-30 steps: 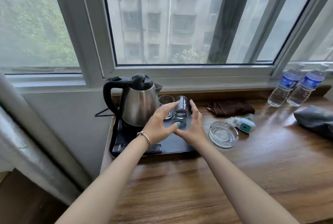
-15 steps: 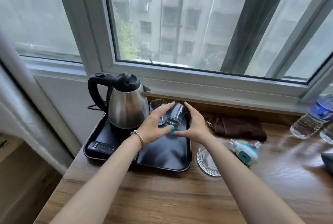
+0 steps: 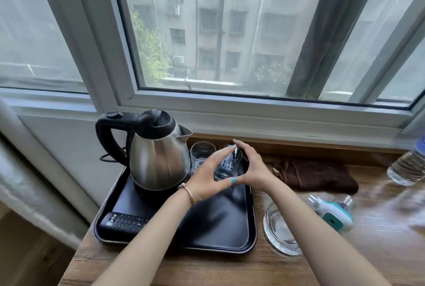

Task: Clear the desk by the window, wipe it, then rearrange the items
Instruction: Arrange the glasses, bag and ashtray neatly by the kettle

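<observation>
A black tray lies on the wooden desk under the window. On it stand a steel kettle with a black handle, a remote control at the front left, and two clear glasses at the back. My left hand and my right hand cup the right-hand glass from both sides, fingers curled around it. The other glass stands untouched next to the kettle's spout.
Right of the tray sit a glass ashtray, a white and teal plug-in device, a folded brown cloth near the wall, and a water bottle at the right edge. A curtain hangs left.
The view has tipped downward and closer. Both hands have stayed on the same glass and closed further around it, thumbs now meeting in front.
</observation>
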`<move>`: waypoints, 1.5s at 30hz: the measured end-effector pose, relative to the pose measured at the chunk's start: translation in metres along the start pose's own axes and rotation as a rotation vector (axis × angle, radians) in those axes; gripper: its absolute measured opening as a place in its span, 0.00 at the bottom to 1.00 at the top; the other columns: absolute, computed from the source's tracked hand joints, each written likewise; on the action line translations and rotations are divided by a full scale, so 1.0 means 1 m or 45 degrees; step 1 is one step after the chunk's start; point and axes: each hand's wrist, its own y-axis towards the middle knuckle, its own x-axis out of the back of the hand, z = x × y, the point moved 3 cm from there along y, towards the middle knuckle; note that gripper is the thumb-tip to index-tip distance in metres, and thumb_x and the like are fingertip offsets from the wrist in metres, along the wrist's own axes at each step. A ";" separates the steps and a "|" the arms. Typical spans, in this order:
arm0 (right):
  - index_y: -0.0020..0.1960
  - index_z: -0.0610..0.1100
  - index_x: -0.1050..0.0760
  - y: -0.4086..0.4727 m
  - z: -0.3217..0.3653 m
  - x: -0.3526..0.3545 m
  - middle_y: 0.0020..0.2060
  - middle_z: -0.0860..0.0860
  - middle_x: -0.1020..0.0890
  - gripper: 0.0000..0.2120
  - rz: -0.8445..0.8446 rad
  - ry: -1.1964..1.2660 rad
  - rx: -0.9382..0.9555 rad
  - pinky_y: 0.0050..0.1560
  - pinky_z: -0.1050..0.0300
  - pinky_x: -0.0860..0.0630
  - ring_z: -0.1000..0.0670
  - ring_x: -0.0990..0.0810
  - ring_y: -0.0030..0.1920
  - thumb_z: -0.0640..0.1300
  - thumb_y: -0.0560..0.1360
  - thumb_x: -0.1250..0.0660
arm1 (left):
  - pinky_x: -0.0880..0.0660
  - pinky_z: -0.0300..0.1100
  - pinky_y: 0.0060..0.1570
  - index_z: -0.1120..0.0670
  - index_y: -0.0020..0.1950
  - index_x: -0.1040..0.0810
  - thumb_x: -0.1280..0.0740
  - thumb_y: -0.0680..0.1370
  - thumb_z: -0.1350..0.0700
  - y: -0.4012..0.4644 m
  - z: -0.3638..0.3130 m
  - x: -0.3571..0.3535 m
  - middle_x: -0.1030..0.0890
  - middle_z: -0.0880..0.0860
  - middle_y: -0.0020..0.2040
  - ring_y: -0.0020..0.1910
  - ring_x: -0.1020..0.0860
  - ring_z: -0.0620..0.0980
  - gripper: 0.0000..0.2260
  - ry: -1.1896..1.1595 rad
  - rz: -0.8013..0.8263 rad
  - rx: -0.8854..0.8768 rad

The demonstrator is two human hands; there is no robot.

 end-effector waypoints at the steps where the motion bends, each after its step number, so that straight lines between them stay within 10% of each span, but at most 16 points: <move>1: 0.72 0.62 0.42 0.001 -0.001 -0.001 0.68 0.61 0.36 0.52 -0.004 0.019 0.005 0.69 0.58 0.41 0.49 0.38 0.72 0.52 0.53 0.21 | 0.40 0.36 0.71 0.42 0.71 0.41 0.30 0.72 0.55 0.001 0.002 0.000 0.37 0.46 0.73 0.72 0.39 0.38 0.32 -0.007 0.006 -0.013; 10: 0.71 0.66 0.43 -0.008 -0.004 -0.005 0.63 0.54 0.28 0.52 -0.129 0.269 0.056 0.66 0.46 0.29 0.50 0.26 0.61 0.51 0.54 0.20 | 0.41 0.29 0.68 0.48 0.74 0.40 0.30 0.73 0.63 0.000 0.013 -0.001 0.36 0.44 0.74 0.72 0.38 0.37 0.33 -0.171 -0.029 -0.031; 21: 0.71 0.67 0.45 -0.040 0.008 0.019 0.62 0.61 0.26 0.54 -0.141 0.216 0.035 0.60 0.63 0.30 0.61 0.26 0.60 0.50 0.52 0.22 | 0.41 0.41 0.72 0.43 0.74 0.43 0.30 0.70 0.60 -0.003 0.008 0.008 0.41 0.41 0.75 0.73 0.42 0.37 0.38 -0.164 0.089 -0.034; 33: 0.73 0.66 0.45 -0.077 0.043 0.053 0.62 0.62 0.25 0.57 0.023 0.166 0.120 0.63 0.58 0.32 0.56 0.27 0.64 0.35 0.56 0.18 | 0.40 0.40 0.71 0.39 0.75 0.46 0.21 0.65 0.52 -0.010 -0.012 0.008 0.40 0.40 0.75 0.73 0.42 0.36 0.46 -0.039 0.271 -0.039; 45: 0.72 0.67 0.41 -0.104 0.067 0.059 0.71 0.55 0.32 0.49 0.015 0.530 0.071 0.68 0.55 0.31 0.59 0.31 0.70 0.43 0.61 0.20 | 0.32 0.30 0.61 0.52 0.66 0.29 0.20 0.56 0.52 -0.030 -0.051 0.009 0.24 0.44 0.59 0.60 0.25 0.40 0.39 -0.153 -0.280 -0.217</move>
